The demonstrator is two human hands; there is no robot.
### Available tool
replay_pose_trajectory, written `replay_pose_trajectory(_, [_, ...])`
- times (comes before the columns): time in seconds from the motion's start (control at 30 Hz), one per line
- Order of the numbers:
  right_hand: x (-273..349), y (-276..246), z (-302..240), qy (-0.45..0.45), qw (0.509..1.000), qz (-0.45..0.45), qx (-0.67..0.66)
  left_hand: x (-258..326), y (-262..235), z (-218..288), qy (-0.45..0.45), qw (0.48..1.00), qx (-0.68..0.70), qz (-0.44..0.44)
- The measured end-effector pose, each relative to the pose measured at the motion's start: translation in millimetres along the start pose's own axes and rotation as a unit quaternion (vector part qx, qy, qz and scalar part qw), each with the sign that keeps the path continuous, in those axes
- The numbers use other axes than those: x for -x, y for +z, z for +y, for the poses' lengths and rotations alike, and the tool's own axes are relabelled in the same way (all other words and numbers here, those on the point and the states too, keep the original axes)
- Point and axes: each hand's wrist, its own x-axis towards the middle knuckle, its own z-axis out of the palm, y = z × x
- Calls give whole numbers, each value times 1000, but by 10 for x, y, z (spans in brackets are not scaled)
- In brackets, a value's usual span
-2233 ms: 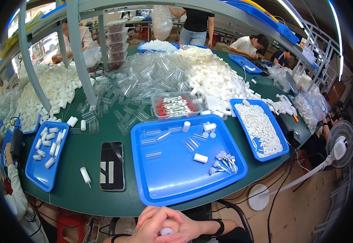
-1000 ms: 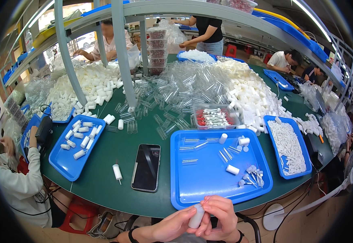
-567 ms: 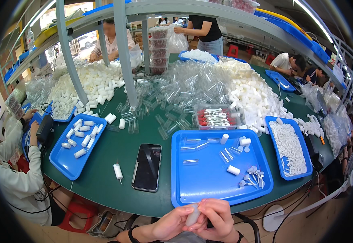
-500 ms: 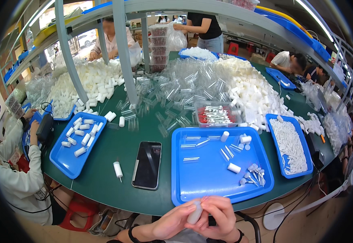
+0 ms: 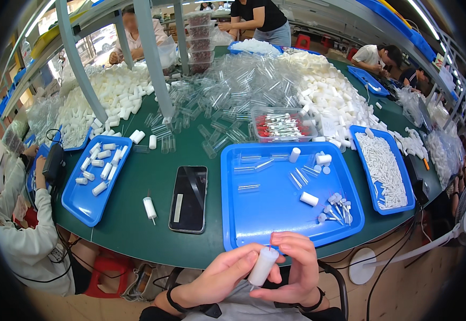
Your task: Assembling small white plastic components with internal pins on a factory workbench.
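Head view | both hands low at the tabletop's near edge, as 0.5 s ago | left hand [image 5: 219, 273] grip pinching white capped tube [image 5: 263, 266], now tilted more upright | right hand [image 5: 293, 265] grip pinching thin red-tipped stick [image 5: 271, 239] at tube's top, judged mid-insertion | blue tray [image 5: 275, 211] just beyond; black phone [image 5: 188, 198] left of it.

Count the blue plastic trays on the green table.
At least 5: blue plastic tray before the hands, one at left, one at right, one far right, one at the far end. More may sit hidden under the piles.
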Motion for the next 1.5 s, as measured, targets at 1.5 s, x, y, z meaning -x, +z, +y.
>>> replay_pose_trajectory(1.5, [66, 190, -370, 1, 987, 110, 120, -16, -41, -139, 147, 988, -20, -33])
